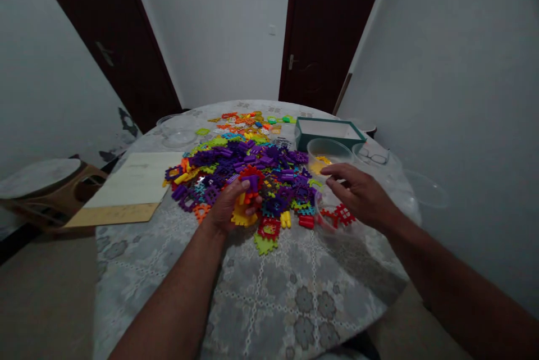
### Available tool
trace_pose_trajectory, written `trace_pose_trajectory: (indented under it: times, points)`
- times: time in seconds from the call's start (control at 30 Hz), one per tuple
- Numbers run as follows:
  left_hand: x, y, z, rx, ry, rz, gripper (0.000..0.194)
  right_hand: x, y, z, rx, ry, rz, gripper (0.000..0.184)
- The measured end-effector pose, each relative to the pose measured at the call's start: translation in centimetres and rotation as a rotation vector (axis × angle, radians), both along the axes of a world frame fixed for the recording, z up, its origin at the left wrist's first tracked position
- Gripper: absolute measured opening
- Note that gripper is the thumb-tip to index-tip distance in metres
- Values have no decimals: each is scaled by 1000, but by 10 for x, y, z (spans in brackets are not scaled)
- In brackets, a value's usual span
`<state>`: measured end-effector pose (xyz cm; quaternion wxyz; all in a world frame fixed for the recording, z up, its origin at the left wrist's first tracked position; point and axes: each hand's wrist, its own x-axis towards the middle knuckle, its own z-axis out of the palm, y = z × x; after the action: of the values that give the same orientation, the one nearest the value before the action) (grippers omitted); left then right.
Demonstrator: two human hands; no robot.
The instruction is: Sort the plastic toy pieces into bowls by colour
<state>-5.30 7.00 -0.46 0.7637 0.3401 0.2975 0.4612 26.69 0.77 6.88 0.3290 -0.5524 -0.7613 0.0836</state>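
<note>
The left hand (231, 203) is closed around a few interlocking plastic pieces (251, 181) in red, purple and yellow, held above the near edge of the heap. The right hand (357, 188) is at the right with fingers bent, above two clear tubs; whether anything is pinched in it, I cannot tell. Red lattice pieces (346, 214) show in the near tub (337, 232), yellow ones (319, 165) in the far tub (329, 145). Between the hands and beyond them spreads the heap of building pieces (269, 156), mostly purple, with orange and white ones at its far end. A lime-green piece (266, 245) lies nearest, touching a red square one (269, 229). Farther right are a green open box (304, 139) and eyeglasses (374, 158); on the left, a pale sheet (137, 180). Everything rests on a flower-patterned tablecloth (252, 304), with a dark door (332, 28) at the far side
</note>
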Motion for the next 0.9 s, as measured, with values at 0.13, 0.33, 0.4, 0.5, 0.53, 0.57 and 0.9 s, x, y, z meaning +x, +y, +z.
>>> trace_pose_trajectory:
  times: [0.13, 0.33, 0.4, 0.5, 0.53, 0.57, 0.9]
  points:
    - [-2, -2, 0, -6, -32, -15, 47, -55, 11, 4, -55, -69, 362, 29]
    - [-4, 2, -4, 37, -58, -51, 39, -91, 24, -13, -71, -119, 427, 28]
    - [-4, 4, -4, 44, -67, -41, 38, -93, 23, -14, -51, -68, 398, 23]
    - [-3, 5, -3, 54, -80, -11, 39, -89, 17, -10, -47, 6, 341, 21]
    - [-3, 5, -3, 58, -80, -6, 41, -85, 15, -8, -51, 21, 323, 21]
    - [-3, 5, -2, 62, -76, -3, 42, -81, 13, -7, -56, 28, 307, 21]
    - [-2, 4, -3, 65, -57, 24, 45, -29, 55, -1, -164, -54, 158, 28]
